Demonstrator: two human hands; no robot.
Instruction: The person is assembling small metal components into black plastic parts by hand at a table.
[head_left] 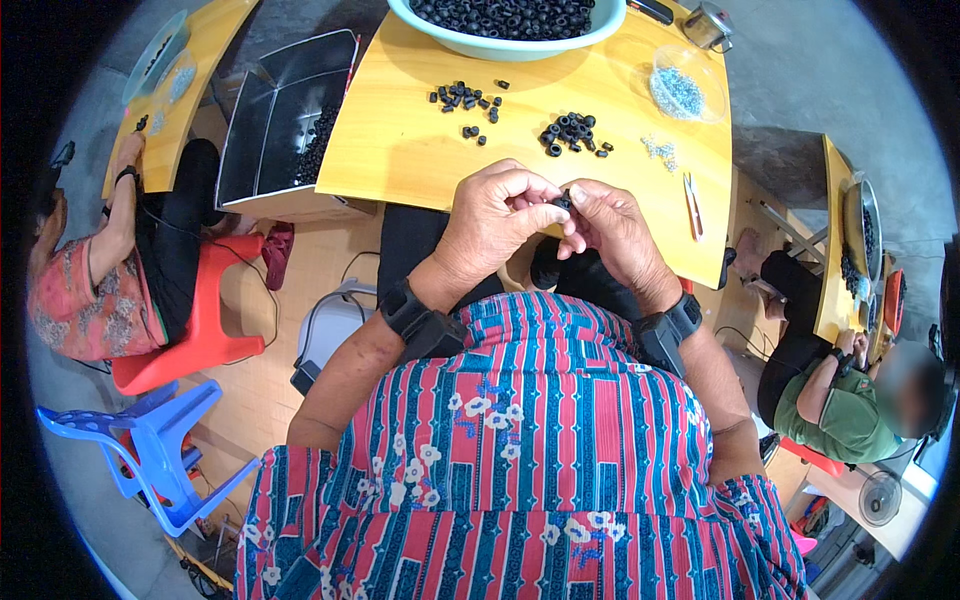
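Just past the table's front edge, my left hand (500, 212) and my right hand (612, 225) meet at the fingertips. Pinched between them is a small black part (563, 201), mostly covered by the thumbs; its exact shape is hard to see. Beyond my fingers lies a heap of black ring-shaped parts (568, 130). To its left is a looser scatter of short black cylindrical parts (462, 98). A few small clear pieces (660, 152) rest on the right side of the table, and tweezers (694, 207) lie nearer to me, beside my right hand.
A pale green basin (510, 45) full of black parts stands at the far edge. Right of it are a clear tub (712, 98) of clear pieces and a metal cup (707, 26). A black-lined box (262, 130) adjoins the table's left. Other people work at both sides.
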